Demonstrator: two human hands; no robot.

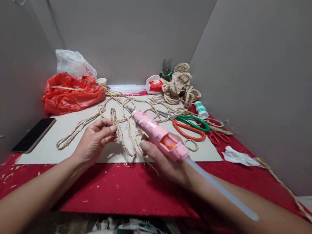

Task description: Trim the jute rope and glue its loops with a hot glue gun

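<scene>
My left hand (pixel 95 140) pinches a loop of braided straw rope (pixel 119 131) between thumb and fingers, just above the pale board (pixel 42 154). In my right hand (pixel 163 158) is a pink hot glue gun (pixel 154 129), its metal nozzle pointing forward and left, near the rope. A long translucent glue stick (pixel 220 189) sticks out of the gun's back, over my right forearm. More rope lies in loose loops across the board. The fingers of my right hand are partly hidden behind the gun.
Scissors with green and orange handles (pixel 190 127) lie right of the gun. A phone (pixel 34 134) and a red plastic bag (pixel 72 94) are at left. Behind stand a rope bundle (pixel 178 84) and several glue sticks (pixel 127 88). White tissue (pixel 239 156) lies at right on the red cloth (pixel 143 193).
</scene>
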